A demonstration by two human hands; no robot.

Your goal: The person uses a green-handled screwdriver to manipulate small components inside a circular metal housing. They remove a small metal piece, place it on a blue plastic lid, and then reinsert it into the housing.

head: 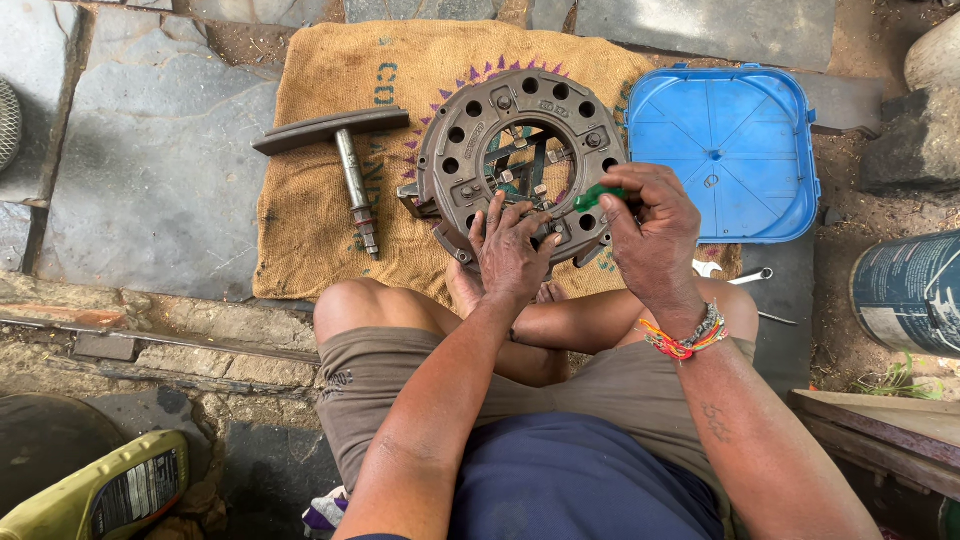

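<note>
A round grey metal clutch pressure plate [470, 130] with many holes lies on a brown burlap sack [310, 200], tilted up at its near edge. My left hand [512, 250] rests on the plate's near rim, fingers spread on the inner parts. My right hand [652, 232] is closed around a small green-handled tool [597, 195] at the plate's right side. A T-handled metal wrench [345, 135] lies on the sack to the left of the plate.
A blue plastic lid [735, 150] lies to the right of the sack. A blue metal drum [905, 290] stands at the far right. Spanners [745, 275] lie near my right knee. A yellow-green oil bottle [110, 490] sits bottom left. Stone slabs surround the sack.
</note>
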